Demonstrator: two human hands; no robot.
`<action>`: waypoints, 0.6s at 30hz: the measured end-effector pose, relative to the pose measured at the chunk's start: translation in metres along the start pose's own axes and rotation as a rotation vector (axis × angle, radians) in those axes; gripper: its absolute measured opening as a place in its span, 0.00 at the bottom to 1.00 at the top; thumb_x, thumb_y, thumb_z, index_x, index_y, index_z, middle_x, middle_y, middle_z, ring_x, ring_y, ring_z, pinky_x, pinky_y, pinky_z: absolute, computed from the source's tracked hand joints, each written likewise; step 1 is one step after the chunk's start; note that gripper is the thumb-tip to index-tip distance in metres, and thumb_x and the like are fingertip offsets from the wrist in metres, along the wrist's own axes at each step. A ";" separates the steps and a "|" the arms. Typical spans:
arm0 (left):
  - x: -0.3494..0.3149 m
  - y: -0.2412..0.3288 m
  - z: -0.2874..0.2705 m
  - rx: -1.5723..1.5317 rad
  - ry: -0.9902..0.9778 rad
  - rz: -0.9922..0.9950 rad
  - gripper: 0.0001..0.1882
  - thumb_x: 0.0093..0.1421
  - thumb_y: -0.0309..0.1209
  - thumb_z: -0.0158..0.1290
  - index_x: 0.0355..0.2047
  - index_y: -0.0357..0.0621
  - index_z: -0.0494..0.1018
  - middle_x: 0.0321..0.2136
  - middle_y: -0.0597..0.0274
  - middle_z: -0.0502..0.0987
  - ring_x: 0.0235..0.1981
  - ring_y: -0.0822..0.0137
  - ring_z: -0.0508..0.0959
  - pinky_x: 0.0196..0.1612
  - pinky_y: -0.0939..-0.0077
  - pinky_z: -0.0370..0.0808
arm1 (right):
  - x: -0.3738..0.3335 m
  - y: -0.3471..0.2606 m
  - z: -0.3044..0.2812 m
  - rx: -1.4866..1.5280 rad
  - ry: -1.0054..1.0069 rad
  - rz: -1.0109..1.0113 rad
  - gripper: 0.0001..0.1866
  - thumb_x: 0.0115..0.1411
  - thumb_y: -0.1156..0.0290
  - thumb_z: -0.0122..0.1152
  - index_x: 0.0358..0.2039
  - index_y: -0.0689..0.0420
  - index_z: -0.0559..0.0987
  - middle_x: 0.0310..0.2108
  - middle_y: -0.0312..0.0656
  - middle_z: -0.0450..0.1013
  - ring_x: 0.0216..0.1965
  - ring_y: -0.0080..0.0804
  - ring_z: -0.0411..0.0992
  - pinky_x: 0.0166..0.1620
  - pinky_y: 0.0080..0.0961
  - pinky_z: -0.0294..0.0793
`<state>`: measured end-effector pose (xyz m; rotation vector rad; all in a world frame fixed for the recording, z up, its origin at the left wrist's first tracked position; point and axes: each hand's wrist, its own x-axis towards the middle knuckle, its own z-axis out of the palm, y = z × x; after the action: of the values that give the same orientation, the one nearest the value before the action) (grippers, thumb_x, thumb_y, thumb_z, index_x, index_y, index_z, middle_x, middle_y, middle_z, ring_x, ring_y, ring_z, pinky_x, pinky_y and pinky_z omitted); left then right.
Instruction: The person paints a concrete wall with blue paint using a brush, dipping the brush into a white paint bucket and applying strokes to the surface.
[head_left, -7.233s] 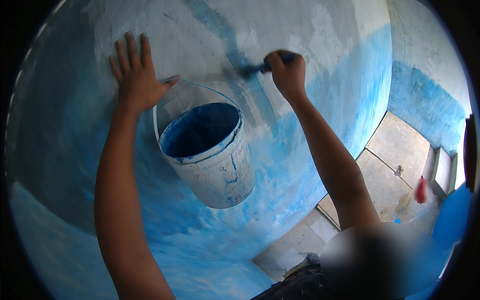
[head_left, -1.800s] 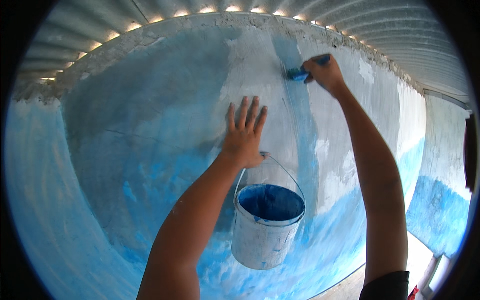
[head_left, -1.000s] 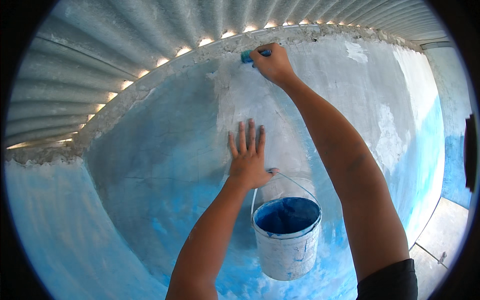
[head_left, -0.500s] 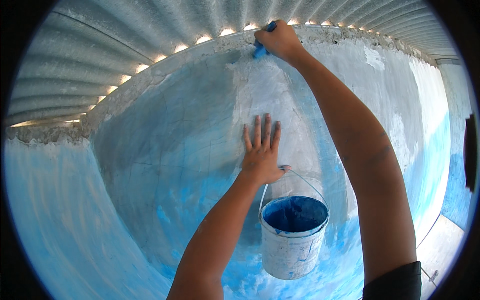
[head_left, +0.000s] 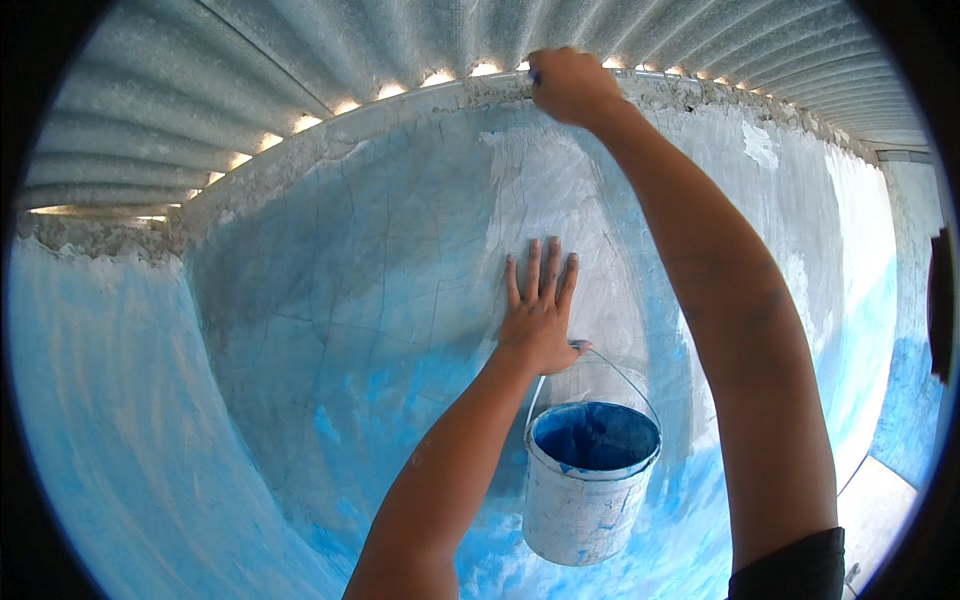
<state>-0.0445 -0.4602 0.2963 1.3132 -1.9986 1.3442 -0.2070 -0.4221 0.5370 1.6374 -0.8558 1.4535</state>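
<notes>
My left hand (head_left: pixel 538 322) lies flat on the wall with its fingers stretched upward. Over its thumb hooks the thin wire handle of a white paint bucket (head_left: pixel 580 515), which hangs just below. Blue paint coats the inside of the bucket and streaks its outer side. High up, by the wall's top edge, my right hand (head_left: pixel 575 88) is closed round a paintbrush (head_left: pixel 535 77). Only a small blue bit of the brush shows now; the fist hides the rest. The wall (head_left: pixel 330 250) has grey, pale and blue patches and fine cracks.
A corrugated roof (head_left: pixel 420 40) sits low over the wall, with light coming through gaps along a rough mortar edge (head_left: pixel 270 170). At the left a blue-streaked side wall (head_left: pixel 120 400) meets this one. A dark object (head_left: pixel 940 305) is at the far right.
My right hand has turned, so the brush's handle and blue bristles no longer show. The view has shifted slightly; my left hand and the bucket appear a little lower and further right.
</notes>
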 end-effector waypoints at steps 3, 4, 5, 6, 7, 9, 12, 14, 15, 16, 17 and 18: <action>0.001 0.001 0.000 -0.033 0.029 0.004 0.65 0.51 0.62 0.63 0.74 0.39 0.39 0.74 0.39 0.32 0.75 0.38 0.30 0.71 0.33 0.27 | 0.003 -0.023 0.020 0.058 -0.134 -0.132 0.15 0.60 0.70 0.56 0.45 0.58 0.83 0.48 0.53 0.79 0.51 0.51 0.77 0.55 0.43 0.77; 0.000 0.000 0.000 -0.028 0.021 0.002 0.65 0.50 0.61 0.63 0.74 0.39 0.39 0.74 0.39 0.32 0.75 0.38 0.30 0.71 0.33 0.27 | 0.001 -0.035 0.024 0.120 -0.122 -0.148 0.14 0.59 0.70 0.56 0.44 0.58 0.84 0.46 0.53 0.79 0.51 0.52 0.77 0.55 0.44 0.76; -0.002 -0.001 0.001 -0.022 0.013 -0.001 0.65 0.50 0.61 0.63 0.74 0.39 0.39 0.74 0.39 0.32 0.75 0.38 0.30 0.71 0.33 0.27 | -0.002 -0.040 0.025 0.292 -0.066 -0.154 0.14 0.59 0.70 0.57 0.42 0.58 0.84 0.44 0.52 0.80 0.48 0.49 0.78 0.52 0.42 0.77; -0.002 -0.002 0.000 -0.015 0.011 -0.002 0.65 0.50 0.61 0.63 0.74 0.39 0.39 0.75 0.39 0.32 0.75 0.38 0.30 0.71 0.33 0.27 | -0.002 -0.041 0.029 0.459 -0.006 -0.160 0.13 0.58 0.70 0.58 0.41 0.58 0.85 0.41 0.50 0.81 0.45 0.46 0.79 0.49 0.40 0.78; -0.002 -0.003 0.000 -0.012 0.017 -0.003 0.65 0.50 0.61 0.63 0.74 0.40 0.39 0.75 0.39 0.32 0.75 0.39 0.30 0.71 0.33 0.27 | 0.000 -0.043 0.032 0.628 0.054 -0.167 0.13 0.58 0.69 0.59 0.40 0.58 0.85 0.38 0.49 0.82 0.42 0.44 0.81 0.46 0.38 0.79; -0.002 -0.001 0.001 -0.015 0.025 -0.002 0.66 0.50 0.61 0.63 0.74 0.40 0.39 0.75 0.40 0.32 0.75 0.39 0.30 0.71 0.33 0.28 | 0.009 -0.029 0.036 1.007 0.050 -0.025 0.12 0.56 0.68 0.61 0.37 0.58 0.86 0.33 0.46 0.82 0.34 0.36 0.79 0.40 0.32 0.78; -0.002 0.001 -0.001 -0.019 0.016 -0.010 0.66 0.50 0.61 0.63 0.74 0.40 0.38 0.75 0.40 0.32 0.75 0.40 0.30 0.71 0.33 0.27 | 0.009 0.016 0.051 1.106 0.093 0.157 0.11 0.54 0.68 0.64 0.33 0.60 0.86 0.27 0.41 0.81 0.25 0.26 0.76 0.32 0.25 0.75; -0.002 0.001 0.000 -0.020 0.020 0.000 0.66 0.50 0.61 0.63 0.74 0.40 0.38 0.75 0.40 0.33 0.75 0.40 0.30 0.71 0.34 0.27 | 0.008 0.038 0.049 0.987 0.093 0.209 0.11 0.55 0.68 0.63 0.33 0.61 0.86 0.28 0.45 0.81 0.27 0.31 0.77 0.35 0.28 0.77; 0.000 0.002 0.000 -0.024 0.029 0.007 0.65 0.50 0.61 0.63 0.74 0.40 0.38 0.75 0.40 0.33 0.75 0.40 0.30 0.71 0.34 0.27 | 0.011 0.047 0.041 0.881 0.104 0.213 0.11 0.55 0.68 0.62 0.34 0.61 0.86 0.30 0.47 0.81 0.29 0.35 0.79 0.37 0.31 0.78; -0.002 0.000 -0.001 -0.018 0.029 0.006 0.65 0.51 0.61 0.63 0.74 0.40 0.39 0.75 0.40 0.33 0.75 0.40 0.30 0.71 0.34 0.27 | 0.010 0.042 0.034 0.794 0.114 0.222 0.12 0.56 0.68 0.61 0.34 0.62 0.85 0.31 0.49 0.82 0.31 0.39 0.80 0.39 0.33 0.79; -0.003 -0.001 -0.001 -0.012 0.030 0.005 0.65 0.51 0.61 0.63 0.74 0.40 0.39 0.75 0.40 0.34 0.75 0.40 0.31 0.71 0.33 0.27 | 0.010 0.034 0.031 0.601 0.170 0.250 0.12 0.56 0.68 0.60 0.35 0.62 0.85 0.33 0.51 0.82 0.34 0.43 0.81 0.41 0.36 0.79; -0.005 -0.003 -0.002 -0.006 0.032 0.001 0.64 0.51 0.61 0.63 0.74 0.39 0.39 0.75 0.40 0.34 0.75 0.39 0.31 0.71 0.33 0.27 | 0.007 0.012 0.019 0.408 0.224 0.273 0.12 0.57 0.68 0.60 0.36 0.61 0.85 0.36 0.53 0.81 0.37 0.48 0.81 0.44 0.39 0.80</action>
<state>-0.0397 -0.4571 0.2953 1.2798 -1.9805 1.3498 -0.2074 -0.4438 0.5439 1.6440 -0.7068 2.0680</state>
